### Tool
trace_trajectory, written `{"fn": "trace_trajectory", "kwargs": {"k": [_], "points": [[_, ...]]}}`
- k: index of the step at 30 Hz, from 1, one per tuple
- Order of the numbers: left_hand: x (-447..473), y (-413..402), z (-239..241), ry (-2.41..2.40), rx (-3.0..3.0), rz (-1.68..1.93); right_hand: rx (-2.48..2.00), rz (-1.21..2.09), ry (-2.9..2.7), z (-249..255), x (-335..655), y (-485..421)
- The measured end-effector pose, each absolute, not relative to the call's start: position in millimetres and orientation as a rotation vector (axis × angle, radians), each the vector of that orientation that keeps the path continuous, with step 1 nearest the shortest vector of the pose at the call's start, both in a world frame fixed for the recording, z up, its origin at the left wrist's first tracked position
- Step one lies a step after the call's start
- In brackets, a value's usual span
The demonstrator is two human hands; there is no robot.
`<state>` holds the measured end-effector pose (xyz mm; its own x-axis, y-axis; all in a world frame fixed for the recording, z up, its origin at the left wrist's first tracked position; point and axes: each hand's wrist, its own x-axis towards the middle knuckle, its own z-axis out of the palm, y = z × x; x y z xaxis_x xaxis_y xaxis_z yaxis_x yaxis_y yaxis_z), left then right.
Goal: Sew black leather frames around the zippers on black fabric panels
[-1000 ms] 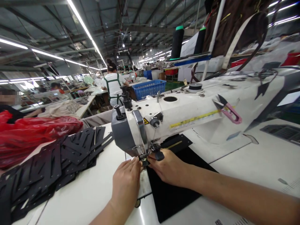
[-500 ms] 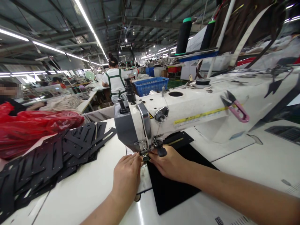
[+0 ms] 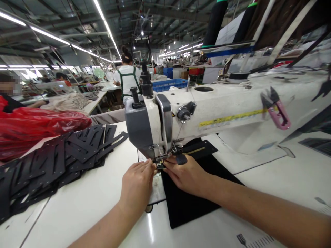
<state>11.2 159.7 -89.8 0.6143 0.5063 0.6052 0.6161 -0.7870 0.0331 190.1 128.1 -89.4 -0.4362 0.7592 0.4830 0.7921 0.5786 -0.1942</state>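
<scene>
A black fabric panel (image 3: pixel 192 203) lies flat on the white table, partly under the head of a sewing machine (image 3: pixel 162 120). My right hand (image 3: pixel 187 175) rests on the panel's upper part, fingers closed together on its edge beside the presser foot (image 3: pixel 159 164). On the other side of the foot is my left hand (image 3: pixel 138 181), its fingers pinched together; what they hold is hidden. Behind my right hand, a black strap piece with a slot (image 3: pixel 204 148) lies beside the panel.
Many black slotted strips (image 3: pixel 59 158) are heaped on the left beside a red plastic bag (image 3: pixel 38 129). Pink-handled thread snips (image 3: pixel 279 112) sit against the machine arm. Black thread cones (image 3: pixel 215 24) stand above. A co-worker (image 3: pixel 128 77) is beyond, near a blue crate (image 3: pixel 169 83).
My view has shifted, so the machine looks slightly nearer and larger. Both hands stay at the presser foot, and the black panel shows little movement.
</scene>
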Motion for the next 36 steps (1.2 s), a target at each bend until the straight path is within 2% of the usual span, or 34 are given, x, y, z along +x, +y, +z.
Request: {"fn": "trace_trajectory", "kwargs": {"k": [10,15,19,25,28,32,36], "points": [[10,161,-90,-0.963,-2.718,-0.902,-1.305,-0.061,-2.179,-93,186,127],[-12,142,-84,-0.962,-2.760,-0.812,-1.428,-0.181,-2.169,-96,199,117],[-18,109,-87,-1.039,-2.740,-0.625,-1.583,-0.313,-2.179,-103,206,76],[8,63,-86,-1.156,-2.868,-0.521,-1.661,-0.294,-2.108,-107,179,-7],[15,48,-79,-1.336,-3.038,-0.697,-1.680,-0.289,-2.043,-107,169,-24],[16,33,-71,-1.820,-3.181,-1.214,-1.633,-0.337,-2.008,-109,162,-32],[13,14,-66,-2.099,-3.165,-1.364,-1.437,-0.370,-1.984,-117,157,-46]]}}
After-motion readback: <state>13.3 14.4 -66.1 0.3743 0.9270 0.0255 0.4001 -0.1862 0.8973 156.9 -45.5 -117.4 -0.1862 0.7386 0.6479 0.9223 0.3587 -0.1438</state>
